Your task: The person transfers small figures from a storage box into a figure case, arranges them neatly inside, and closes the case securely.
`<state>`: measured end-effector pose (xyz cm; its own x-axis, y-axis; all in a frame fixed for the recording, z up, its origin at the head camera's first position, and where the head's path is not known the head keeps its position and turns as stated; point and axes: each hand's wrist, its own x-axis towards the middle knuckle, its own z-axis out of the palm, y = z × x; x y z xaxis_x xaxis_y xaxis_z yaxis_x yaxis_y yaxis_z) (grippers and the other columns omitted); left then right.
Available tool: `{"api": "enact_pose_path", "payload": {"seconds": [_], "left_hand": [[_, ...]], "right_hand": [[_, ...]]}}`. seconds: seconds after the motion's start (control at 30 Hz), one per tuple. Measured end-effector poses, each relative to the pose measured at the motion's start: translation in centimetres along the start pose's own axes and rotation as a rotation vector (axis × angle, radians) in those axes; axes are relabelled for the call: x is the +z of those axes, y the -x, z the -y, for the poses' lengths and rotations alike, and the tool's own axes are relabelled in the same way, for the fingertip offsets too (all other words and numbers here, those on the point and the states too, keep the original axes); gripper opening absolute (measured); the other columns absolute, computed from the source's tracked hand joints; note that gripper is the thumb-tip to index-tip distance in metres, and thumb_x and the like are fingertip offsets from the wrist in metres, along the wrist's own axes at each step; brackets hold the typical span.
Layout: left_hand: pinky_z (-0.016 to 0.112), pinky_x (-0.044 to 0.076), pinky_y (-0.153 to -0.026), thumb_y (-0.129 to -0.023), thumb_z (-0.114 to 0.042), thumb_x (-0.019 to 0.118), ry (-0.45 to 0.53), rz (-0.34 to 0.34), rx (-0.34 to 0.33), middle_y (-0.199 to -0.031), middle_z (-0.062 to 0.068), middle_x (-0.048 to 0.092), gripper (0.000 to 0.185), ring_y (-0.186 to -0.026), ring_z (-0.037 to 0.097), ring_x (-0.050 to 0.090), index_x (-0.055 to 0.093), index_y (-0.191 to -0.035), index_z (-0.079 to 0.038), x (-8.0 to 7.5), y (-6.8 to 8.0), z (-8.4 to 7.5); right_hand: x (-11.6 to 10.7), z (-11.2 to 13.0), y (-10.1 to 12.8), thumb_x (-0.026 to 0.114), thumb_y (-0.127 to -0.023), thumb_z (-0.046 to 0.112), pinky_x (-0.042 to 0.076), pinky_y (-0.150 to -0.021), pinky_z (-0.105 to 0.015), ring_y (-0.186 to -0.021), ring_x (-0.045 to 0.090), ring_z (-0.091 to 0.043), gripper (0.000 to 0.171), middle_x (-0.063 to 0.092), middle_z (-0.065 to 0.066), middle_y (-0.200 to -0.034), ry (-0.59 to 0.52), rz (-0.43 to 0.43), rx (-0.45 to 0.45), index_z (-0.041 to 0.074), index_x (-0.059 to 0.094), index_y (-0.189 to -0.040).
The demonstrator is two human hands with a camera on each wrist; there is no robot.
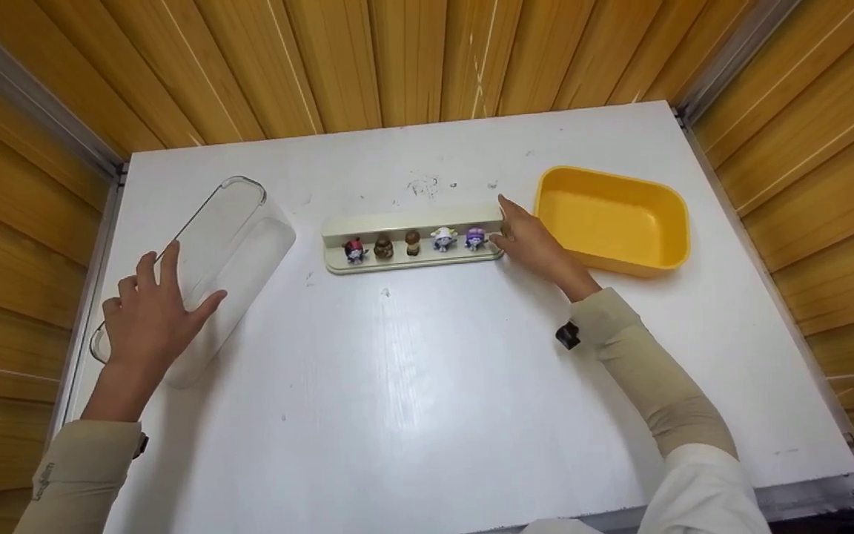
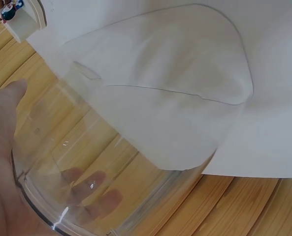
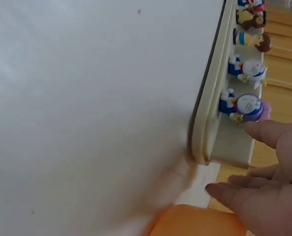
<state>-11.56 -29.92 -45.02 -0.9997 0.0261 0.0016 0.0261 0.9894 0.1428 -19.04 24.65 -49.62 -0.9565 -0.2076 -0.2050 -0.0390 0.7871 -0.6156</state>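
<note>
White tabletop [image 1: 412, 386] fills a wood-panelled corner. Five small figures [image 1: 412, 243] stand in the cream tray [image 1: 334, 259] at its middle, uncovered. Its clear cover [image 1: 238, 222] lies apart to the left, under the left hand [image 1: 149, 319], whose spread fingers rest on it. Beside the tray's right end, the right hand [image 1: 531, 241] reaches with relaxed, open fingers, holding nothing. Just right sits a yellow tub [image 1: 664, 252], with nothing inside.
</note>
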Motion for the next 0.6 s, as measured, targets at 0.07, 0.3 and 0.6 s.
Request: {"api": "enact_pose_path", "payload": {"seconds": [0.07,0.3,0.6], "left_hand": [[0.078,0.039,-0.085,-0.094,-0.065,0.058,-0.004,-0.003,0.009,-0.150,0.035,0.030,0.098,-0.119,0.066,0.041,0.014,-0.162,-0.011,0.2,0.0,0.0],[0.078,0.037,-0.087,-0.097,-0.057,0.059,-0.010,0.007,0.010,-0.149,0.034,0.030,0.090,-0.120,0.065,0.039,0.015,-0.161,-0.012,0.3,0.1,0.1],[0.077,0.038,-0.087,-0.097,-0.055,0.060,-0.016,-0.006,0.002,-0.147,0.034,0.032,0.088,-0.118,0.064,0.040,0.018,-0.161,-0.011,0.4,0.0,0.1]], "right_hand": [[-0.1,-1.1,-0.6,0.062,-0.102,0.016,0.018,-0.124,-0.045,-0.153,0.021,-0.032,0.077,0.022,-0.017,-0.167,-0.048,0.013,-0.026,0.007,0.015,-0.163],[-1.1,-2.9,-2.5,0.066,-0.099,0.008,0.033,-0.118,-0.046,-0.148,0.035,-0.031,0.069,0.031,-0.007,-0.165,-0.191,0.114,-0.144,0.019,0.034,-0.160],[-1.2,-4.2,-4.4,0.073,-0.095,0.019,0.035,-0.118,-0.044,-0.137,0.046,-0.022,0.058,0.050,-0.001,-0.153,-0.159,0.119,-0.216,0.023,0.053,-0.149]]}}
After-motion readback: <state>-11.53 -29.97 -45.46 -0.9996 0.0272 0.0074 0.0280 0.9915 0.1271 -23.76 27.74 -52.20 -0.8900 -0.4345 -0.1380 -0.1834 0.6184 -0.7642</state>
